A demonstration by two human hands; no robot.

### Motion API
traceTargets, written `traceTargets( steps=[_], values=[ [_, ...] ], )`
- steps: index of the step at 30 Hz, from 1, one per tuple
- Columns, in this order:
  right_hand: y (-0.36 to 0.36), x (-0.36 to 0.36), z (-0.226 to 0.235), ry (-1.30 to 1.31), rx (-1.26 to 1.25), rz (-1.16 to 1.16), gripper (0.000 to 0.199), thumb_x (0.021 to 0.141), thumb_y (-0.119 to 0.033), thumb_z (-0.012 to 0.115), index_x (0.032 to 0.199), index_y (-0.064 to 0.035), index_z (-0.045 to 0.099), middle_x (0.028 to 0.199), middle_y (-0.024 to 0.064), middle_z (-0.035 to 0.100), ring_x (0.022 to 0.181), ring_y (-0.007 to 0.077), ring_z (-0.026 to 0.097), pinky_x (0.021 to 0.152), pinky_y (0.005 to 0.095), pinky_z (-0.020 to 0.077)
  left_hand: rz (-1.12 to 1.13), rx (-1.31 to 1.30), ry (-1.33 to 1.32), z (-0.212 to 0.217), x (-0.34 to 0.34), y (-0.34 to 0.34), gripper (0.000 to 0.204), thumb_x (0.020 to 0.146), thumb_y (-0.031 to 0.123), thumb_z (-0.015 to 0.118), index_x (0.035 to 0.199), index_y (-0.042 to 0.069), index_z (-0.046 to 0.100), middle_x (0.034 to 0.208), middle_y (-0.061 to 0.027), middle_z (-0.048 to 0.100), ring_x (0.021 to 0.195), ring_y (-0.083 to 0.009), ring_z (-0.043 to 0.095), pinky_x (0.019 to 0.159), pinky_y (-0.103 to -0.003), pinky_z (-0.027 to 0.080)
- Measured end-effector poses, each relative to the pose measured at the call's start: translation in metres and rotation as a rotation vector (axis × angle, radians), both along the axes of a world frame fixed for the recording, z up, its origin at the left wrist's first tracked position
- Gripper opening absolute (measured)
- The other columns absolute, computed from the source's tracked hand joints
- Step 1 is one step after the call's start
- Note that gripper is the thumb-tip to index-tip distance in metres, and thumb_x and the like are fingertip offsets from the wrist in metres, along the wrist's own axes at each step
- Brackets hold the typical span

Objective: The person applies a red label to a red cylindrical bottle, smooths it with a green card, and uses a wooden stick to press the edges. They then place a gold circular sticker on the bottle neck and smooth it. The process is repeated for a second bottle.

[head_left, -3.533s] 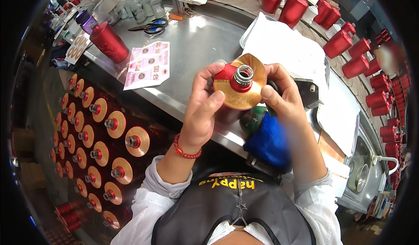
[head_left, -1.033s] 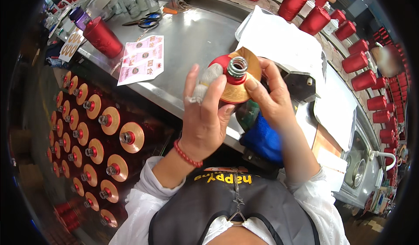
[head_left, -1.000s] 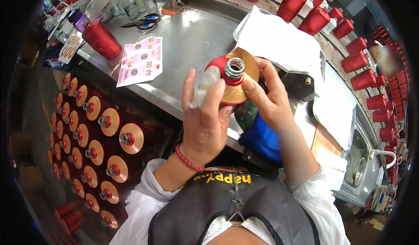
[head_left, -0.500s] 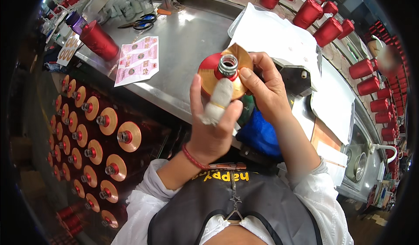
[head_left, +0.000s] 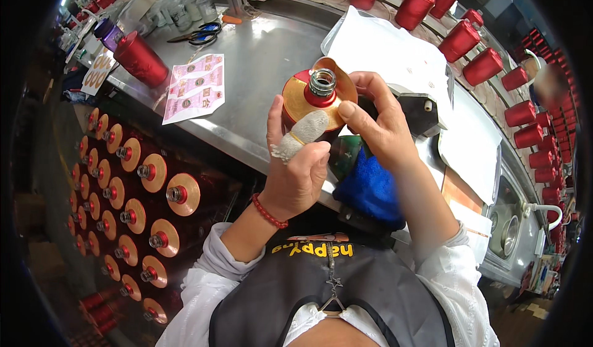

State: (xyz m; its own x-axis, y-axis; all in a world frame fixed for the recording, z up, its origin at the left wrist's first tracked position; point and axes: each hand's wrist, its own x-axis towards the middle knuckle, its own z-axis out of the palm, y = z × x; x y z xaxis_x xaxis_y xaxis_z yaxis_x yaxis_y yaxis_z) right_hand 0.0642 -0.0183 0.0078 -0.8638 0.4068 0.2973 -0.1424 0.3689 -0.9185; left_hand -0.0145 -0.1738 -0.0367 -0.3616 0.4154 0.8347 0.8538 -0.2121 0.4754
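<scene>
A red glass bottle (head_left: 302, 75) with a bare threaded neck is held upright before me, seen from above. Around its neck lies a gold ring label (head_left: 295, 97), flat at the left and front, its far right part curled up off the shoulder. My left hand (head_left: 298, 165) is closed about the bottle's near left side; its finger in a whitish cloth cover (head_left: 309, 126), bound with a yellow band, presses on the label. My right hand (head_left: 386, 121) grips the right side, thumb on the label's edge, fingers behind the curled part. The bottle's lower body is hidden.
Gold-shouldered bottles (head_left: 182, 194) stand in rows at lower left. On the metal table (head_left: 259, 50) are scissors (head_left: 199, 34), a pink printed sheet (head_left: 195, 88) and another red bottle (head_left: 141, 59). A blue cloth (head_left: 370, 186) hangs at the near edge. Red bottles (head_left: 460, 40) line a curved conveyor behind.
The covered left finger has moved round the label and now points to the upper right. More of the label lies flat at the left. Bottles on the conveyor have shifted.
</scene>
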Motion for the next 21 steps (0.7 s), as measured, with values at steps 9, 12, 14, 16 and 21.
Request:
traceTargets(
  steps=[9, 12, 14, 16, 21],
  values=[
    [0.008, -0.012, -0.009, 0.04, -0.143, 0.001, 0.025, 0.096, -0.024, 0.067, 0.104, -0.002, 0.059, 0.092, 0.002, 0.062, 0.086, 0.0084, 0.054, 0.078, 0.0251, 0.0453, 0.015, -0.004, 0.044, -0.01, -0.006, 0.003, 0.016, 0.095, 0.014, 0.062, 0.102, 0.006, 0.051, 0.119, -0.024, 0.061, 0.125, -0.0465, 0.051, 0.116, -0.064, 0.02],
    [0.001, -0.01, -0.012, 0.072, -0.063, -0.082, 0.021, 0.099, -0.024, 0.064, 0.105, -0.005, 0.057, 0.088, -0.003, 0.057, 0.076, 0.0035, 0.05, 0.065, 0.0188, 0.0428, -0.128, 0.045, 0.017, -0.014, -0.023, 0.006, 0.02, 0.097, 0.018, 0.061, 0.106, 0.005, 0.048, 0.117, -0.0241, 0.06, 0.128, -0.0491, 0.046, 0.115, -0.062, 0.023],
    [-0.004, -0.01, -0.017, 0.085, -0.003, -0.168, 0.022, 0.098, -0.022, 0.064, 0.107, -0.0037, 0.058, 0.09, -0.0011, 0.056, 0.079, 0.0059, 0.051, 0.069, 0.0205, 0.0428, -0.241, 0.043, -0.041, -0.011, -0.042, 0.011, 0.024, 0.099, 0.021, 0.059, 0.111, 0.005, 0.046, 0.12, -0.0244, 0.059, 0.131, -0.0509, 0.041, 0.114, -0.06, 0.024],
    [-0.01, -0.011, -0.016, 0.105, 0.049, -0.232, 0.025, 0.096, -0.02, 0.065, 0.112, -0.0011, 0.06, 0.095, 0.0032, 0.056, 0.086, 0.0114, 0.053, 0.077, 0.0247, 0.0443, -0.158, 0.055, -0.039, -0.012, -0.041, 0.018, 0.026, 0.097, 0.018, 0.062, 0.114, 0.006, 0.046, 0.123, -0.024, 0.057, 0.13, -0.0513, 0.043, 0.114, -0.06, 0.024],
    [-0.014, -0.013, -0.01, 0.127, 0.104, -0.246, 0.031, 0.091, -0.017, 0.067, 0.116, 0.0008, 0.062, 0.101, 0.0107, 0.053, 0.095, 0.0223, 0.055, 0.088, 0.0327, 0.0445, 0.177, -0.114, 0.153, -0.013, -0.002, 0.022, 0.022, 0.09, 0.01, 0.062, 0.111, 0.006, 0.054, 0.127, -0.0257, 0.054, 0.135, -0.0565, 0.03, 0.112, -0.063, 0.022]
  ],
)
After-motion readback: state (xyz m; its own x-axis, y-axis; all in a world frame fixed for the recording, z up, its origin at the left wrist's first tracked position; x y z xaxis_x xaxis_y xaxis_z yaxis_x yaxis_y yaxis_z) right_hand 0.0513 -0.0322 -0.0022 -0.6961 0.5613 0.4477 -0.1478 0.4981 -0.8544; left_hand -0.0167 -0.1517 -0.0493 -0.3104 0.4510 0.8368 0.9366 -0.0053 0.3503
